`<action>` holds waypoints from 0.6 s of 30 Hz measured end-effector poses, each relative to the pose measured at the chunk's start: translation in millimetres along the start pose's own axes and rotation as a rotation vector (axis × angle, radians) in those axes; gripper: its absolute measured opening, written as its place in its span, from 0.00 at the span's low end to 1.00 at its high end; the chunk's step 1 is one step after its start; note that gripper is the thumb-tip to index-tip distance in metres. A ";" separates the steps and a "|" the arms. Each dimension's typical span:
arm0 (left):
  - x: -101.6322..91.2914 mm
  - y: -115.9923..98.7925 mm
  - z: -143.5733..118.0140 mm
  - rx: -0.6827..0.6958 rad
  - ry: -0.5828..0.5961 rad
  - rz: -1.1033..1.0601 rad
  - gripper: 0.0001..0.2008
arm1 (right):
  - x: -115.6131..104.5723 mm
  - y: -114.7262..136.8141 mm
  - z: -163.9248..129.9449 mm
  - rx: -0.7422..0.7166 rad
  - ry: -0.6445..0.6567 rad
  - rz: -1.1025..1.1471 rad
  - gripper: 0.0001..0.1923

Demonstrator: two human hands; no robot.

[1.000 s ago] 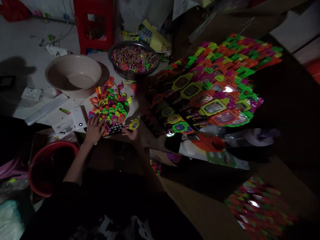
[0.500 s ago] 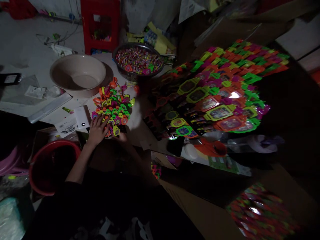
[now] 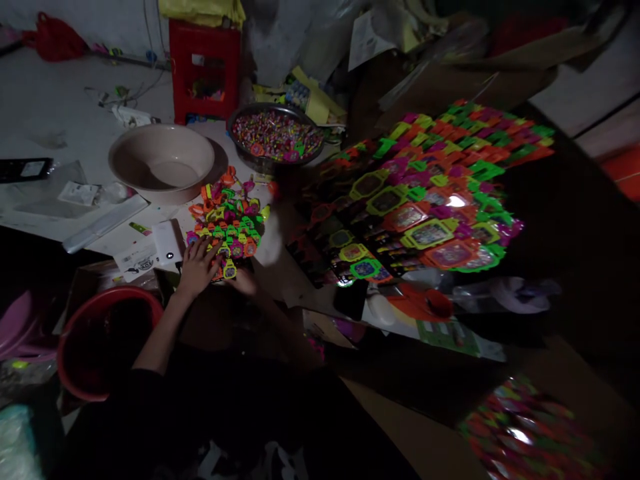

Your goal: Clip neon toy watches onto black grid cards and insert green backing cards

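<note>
Nearest, a red bucket (image 3: 107, 343) sits at about 8 o'clock from the left hand (image 3: 197, 267), down beside the forearm. The left hand lies flat, fingers spread, on the near left edge of the toy pile (image 3: 227, 217), which runs away from it toward 1 o'clock on the surface (image 3: 125, 233). The right hand (image 3: 244, 281) is just beside the left at 4 o'clock, at the pile's near edge under a yellow piece (image 3: 229, 269) (too dark to tell whether it pinches that piece or only touches it). A white box (image 3: 167, 241) touches the left hand's 10 o'clock side. Farther off, a beige basin (image 3: 163, 163) stands at 11 o'clock, a bead bowl (image 3: 277, 133) at 1 o'clock, and packed toys (image 3: 425, 193) fan out toward 2 o'clock.
</note>
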State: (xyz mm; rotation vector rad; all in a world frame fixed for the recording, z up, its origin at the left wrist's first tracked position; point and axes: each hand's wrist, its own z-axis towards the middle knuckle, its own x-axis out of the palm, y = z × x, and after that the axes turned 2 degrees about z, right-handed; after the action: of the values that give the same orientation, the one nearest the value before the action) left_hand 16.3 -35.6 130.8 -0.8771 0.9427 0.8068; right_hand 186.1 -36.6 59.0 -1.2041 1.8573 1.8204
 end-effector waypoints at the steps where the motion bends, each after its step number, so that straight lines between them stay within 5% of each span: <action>1: 0.1 0.3 -0.1 0.006 -0.003 0.004 0.23 | 1.0 0.1 0.6 0.011 -0.007 0.000 0.19; 7: -1.5 0.8 -0.5 0.008 -0.013 0.002 0.23 | 1.4 -10.9 1.9 -0.065 -0.018 0.206 0.22; 10: -3.0 0.5 -0.6 0.012 -0.018 -0.003 0.23 | -15.1 -28.6 -3.0 -0.109 -0.056 0.351 0.14; 13: -4.7 -1.2 -0.3 0.006 -0.025 0.003 0.23 | -41.7 -48.1 -3.4 0.025 -0.169 0.360 0.08; 18: -8.3 -8.6 2.6 -0.027 -0.020 0.030 0.27 | -81.3 -60.1 30.9 0.247 -0.459 0.214 0.16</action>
State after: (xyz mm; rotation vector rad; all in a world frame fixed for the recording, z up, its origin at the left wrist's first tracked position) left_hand 21.6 -38.5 141.5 -0.8782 0.9310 0.8540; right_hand 268.0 29.5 68.9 -0.4673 1.9106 1.7180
